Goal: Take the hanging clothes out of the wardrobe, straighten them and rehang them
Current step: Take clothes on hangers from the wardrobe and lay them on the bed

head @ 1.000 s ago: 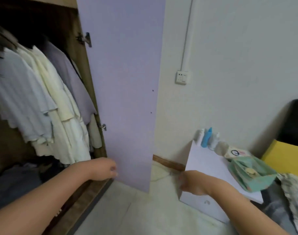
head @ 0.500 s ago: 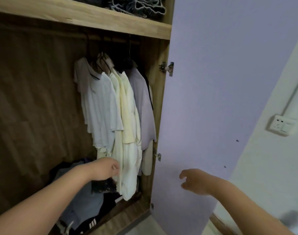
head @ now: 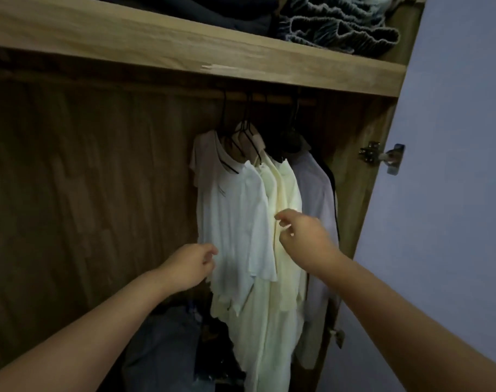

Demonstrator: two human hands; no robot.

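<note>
Several light garments hang on black hangers (head: 242, 137) from the rail (head: 269, 97) at the right of the open wardrobe. A white T-shirt (head: 235, 210) hangs at the left, cream garments (head: 283, 193) in the middle, a pale lilac shirt (head: 316, 190) at the right. My left hand (head: 191, 264) hovers with loosely curled fingers at the white T-shirt's left edge and holds nothing. My right hand (head: 303, 236) is raised in front of the cream garments, its fingers loosely bent at the fabric; no grip shows.
A wooden shelf (head: 184, 49) above the rail carries folded dark clothes (head: 334, 29). Dark clothes (head: 167, 343) lie piled on the wardrobe floor. The lilac door (head: 456, 193) stands open at the right, with a metal hinge (head: 382, 157) on the side panel.
The view has swung up and into the wardrobe. Both hands have risen toward the hanging clothes; the right hand moved left from the door to the cream garments.
</note>
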